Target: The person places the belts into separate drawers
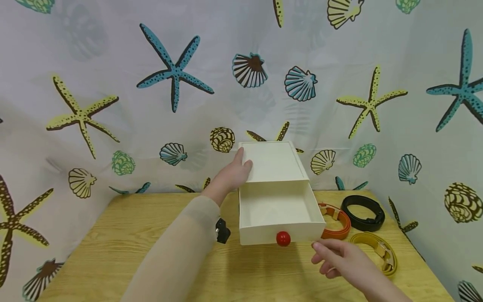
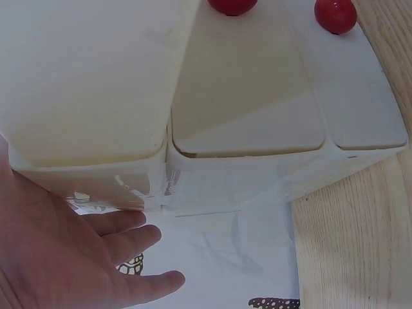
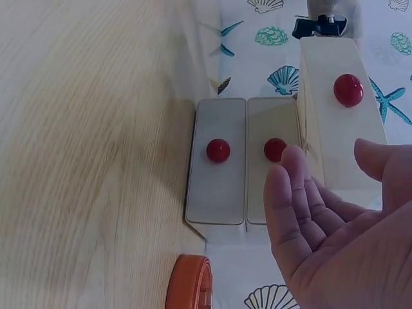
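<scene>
Steadying the white plastic box (image 1: 273, 161) seems your step: your left hand (image 1: 235, 173) lies straight-fingered on it, right hand (image 1: 341, 261) loose, empty beside it. Next likely needs its open drawer (image 1: 260, 235) moved.

Forward head view, closer wrist views, shared drawer (image 1: 260, 236)

The box (image 1: 273, 161) is creamy white, and so is its drawer (image 1: 281, 205). The knob (image 1: 283, 238) is bright red. There is an orange belt (image 1: 345, 226), a black belt (image 1: 365, 225) and a yellow belt (image 1: 365, 238). The table (image 1: 151, 235) is yellowy brown with wood lines. The sleeve (image 1: 181, 251) is pale cream. The cloth (image 1: 203, 121) is white, with blue or yellow starfish (image 1: 175, 72) with dark dots, and shells (image 1: 300, 84) in blue, yellow, green and brown, many with stripes.
</scene>
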{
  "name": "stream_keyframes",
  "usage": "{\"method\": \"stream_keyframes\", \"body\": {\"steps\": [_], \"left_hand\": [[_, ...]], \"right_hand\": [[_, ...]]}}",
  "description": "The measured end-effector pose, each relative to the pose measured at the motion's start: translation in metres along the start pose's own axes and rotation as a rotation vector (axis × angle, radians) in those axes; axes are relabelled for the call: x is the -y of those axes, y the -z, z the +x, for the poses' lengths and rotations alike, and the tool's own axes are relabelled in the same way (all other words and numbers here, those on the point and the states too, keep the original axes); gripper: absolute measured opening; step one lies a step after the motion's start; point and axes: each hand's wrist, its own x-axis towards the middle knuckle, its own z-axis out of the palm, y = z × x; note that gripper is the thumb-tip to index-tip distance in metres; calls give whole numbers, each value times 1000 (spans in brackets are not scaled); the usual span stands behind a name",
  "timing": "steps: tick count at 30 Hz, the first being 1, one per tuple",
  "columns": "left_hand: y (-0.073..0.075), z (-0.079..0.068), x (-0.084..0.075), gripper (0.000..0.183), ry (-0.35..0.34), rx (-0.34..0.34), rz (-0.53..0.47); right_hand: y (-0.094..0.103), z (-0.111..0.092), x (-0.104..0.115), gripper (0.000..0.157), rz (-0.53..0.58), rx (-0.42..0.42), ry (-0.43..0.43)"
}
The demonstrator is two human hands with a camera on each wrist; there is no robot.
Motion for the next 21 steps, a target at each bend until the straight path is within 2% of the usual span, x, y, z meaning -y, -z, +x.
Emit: {"method": "stream_keyframes", "body": {"steps": [3, 11, 18, 21], "left_hand": [[0, 0, 1, 75, -2, 1, -5], [0, 0, 1, 75, 3, 3, 1], [1, -2, -1, 74, 9, 1, 7], [0, -1, -1, 74, 12, 2, 5]], "right_hand": [[3, 2, -2, 63, -15, -37, -8], [14, 6, -6, 58, -70, -78, 53], [26, 12, -11, 59, -254, -155, 132], [29, 15, -14, 66, -311, -181, 169]]}}
